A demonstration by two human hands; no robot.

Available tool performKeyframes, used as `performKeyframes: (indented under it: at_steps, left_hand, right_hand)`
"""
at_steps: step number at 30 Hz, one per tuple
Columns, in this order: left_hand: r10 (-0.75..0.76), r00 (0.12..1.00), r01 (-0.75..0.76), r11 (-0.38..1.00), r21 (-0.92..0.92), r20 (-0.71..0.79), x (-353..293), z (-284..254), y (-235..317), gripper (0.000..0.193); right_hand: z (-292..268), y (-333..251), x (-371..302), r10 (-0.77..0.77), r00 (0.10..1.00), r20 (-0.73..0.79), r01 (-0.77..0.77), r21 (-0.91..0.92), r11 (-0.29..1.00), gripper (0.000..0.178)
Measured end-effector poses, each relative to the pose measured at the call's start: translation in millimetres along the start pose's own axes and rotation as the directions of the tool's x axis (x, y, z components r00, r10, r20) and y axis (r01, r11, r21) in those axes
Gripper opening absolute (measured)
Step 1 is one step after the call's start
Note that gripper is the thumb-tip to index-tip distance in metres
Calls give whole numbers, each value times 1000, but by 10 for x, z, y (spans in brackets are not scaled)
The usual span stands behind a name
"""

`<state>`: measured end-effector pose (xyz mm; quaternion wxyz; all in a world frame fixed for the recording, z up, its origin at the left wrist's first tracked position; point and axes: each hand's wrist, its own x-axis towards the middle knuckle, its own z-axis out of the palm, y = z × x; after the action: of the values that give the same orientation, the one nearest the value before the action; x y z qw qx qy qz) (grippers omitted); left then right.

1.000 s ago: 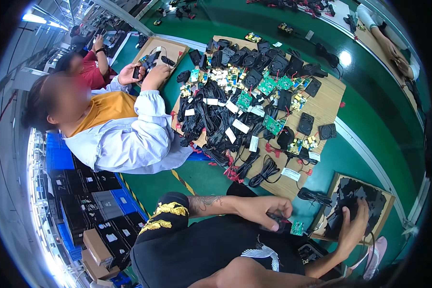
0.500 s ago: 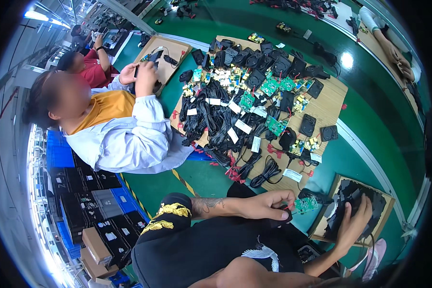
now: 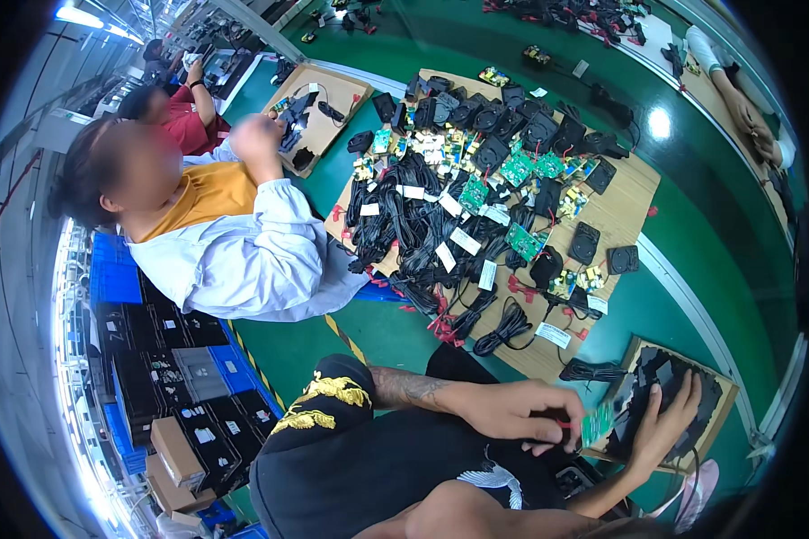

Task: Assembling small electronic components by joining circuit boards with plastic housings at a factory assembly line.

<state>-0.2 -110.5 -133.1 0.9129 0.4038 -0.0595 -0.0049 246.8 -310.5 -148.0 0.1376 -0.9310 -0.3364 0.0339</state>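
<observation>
My left hand [image 3: 526,415] is closed, thumb and fingers bent round the red-wired end of an opened power adapter. The adapter's green circuit board [image 3: 597,425] sticks out to the right of the fingertips; its dark housing is mostly hidden in the hand. Fingers outstretched, my right hand [image 3: 661,424] lies over a shallow cardboard tray [image 3: 726,409] on the black flat pieces [image 3: 661,370] inside it. A bundled black cable [image 3: 591,370] rests on the green bench just left of that tray.
Beyond my hands, a cardboard sheet [image 3: 634,202] carries a heap of black cables [image 3: 403,211], adapter housings and circuit boards. At the left, a co-worker in a pale jacket [image 3: 243,256] works beside another tray [image 3: 355,94]. Dark crates [image 3: 153,382] stand at lower left.
My left hand has moved right and slightly down, bringing the circuit board over the tray's edge. The right hand stays on the tray. The view has shifted slightly.
</observation>
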Motion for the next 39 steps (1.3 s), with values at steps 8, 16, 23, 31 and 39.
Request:
performKeyframes:
  at_steps: [8, 16, 23, 31, 39]
  left_hand:
    - [249, 964, -265, 918, 294, 90, 166, 136, 47, 19]
    - [324, 847, -164, 914, 372, -422, 459, -171, -453, 27]
    - [550, 789, -139, 593, 793, -272, 518, -341, -797, 29]
    - [369, 868, -10, 682, 732, -332, 494, -326, -706, 27]
    - [405, 852, -36, 676, 736, -331, 471, -324, -728, 26]
  right_hand:
    - [48, 204, 3, -65, 997, -39, 63, -40, 997, 51]
    - [-9, 153, -32, 61, 995, -76, -57, 60, 997, 45]
    - [22, 237, -55, 49, 990, -136, -41, 59, 997, 40]
    - [0, 207, 77, 55, 993, -107, -41, 129, 991, 34]
    - [29, 68, 123, -61, 987, -146, 76, 98, 992, 36]
